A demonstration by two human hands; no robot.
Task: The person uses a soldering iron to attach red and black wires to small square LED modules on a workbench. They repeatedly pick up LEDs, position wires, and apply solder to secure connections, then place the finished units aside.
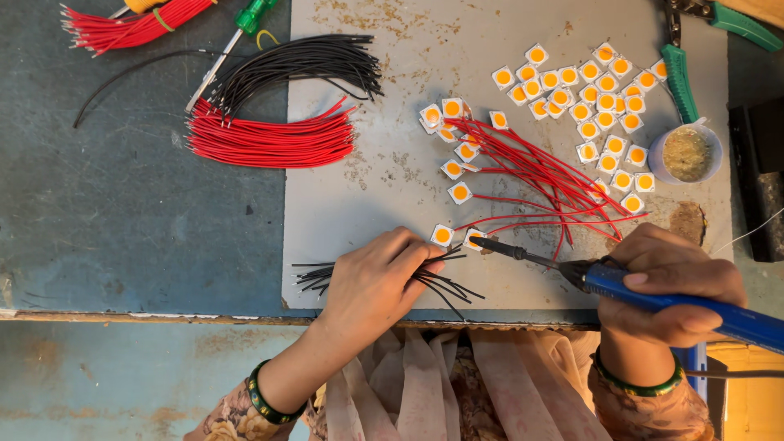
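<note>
1. Head view, your left hand (371, 282): it rests near the near edge of the grey mat (367, 196), fingers pinched on a thin black wire from the loose black wires (445, 282) fanned under it, and holds it against the LED chip (474, 238) just beside the fingertips.
2. Your right hand (670, 286) is clenched round the blue handle of the soldering iron (621, 282). The dark tip points left and touches that chip.
3. A second chip (442, 235) lies just left of it, near your left fingertips.
4. Beyond the tip, chips with red leads (539, 175) sprawl across the mat's middle. Their wires run right, close to your right knuckles, so room there is tight.
5. Far right, a heap of bare chips (600, 102) lies near a small white cup (688, 153) and green-handled pliers (678, 82).
6. Far left, a red wire bundle (269, 140) and a black wire bundle (302, 65) straddle the mat's left edge. The blue tabletop (122, 220) left of them has open room.
7. The table's near edge runs just below both your wrists.
</note>
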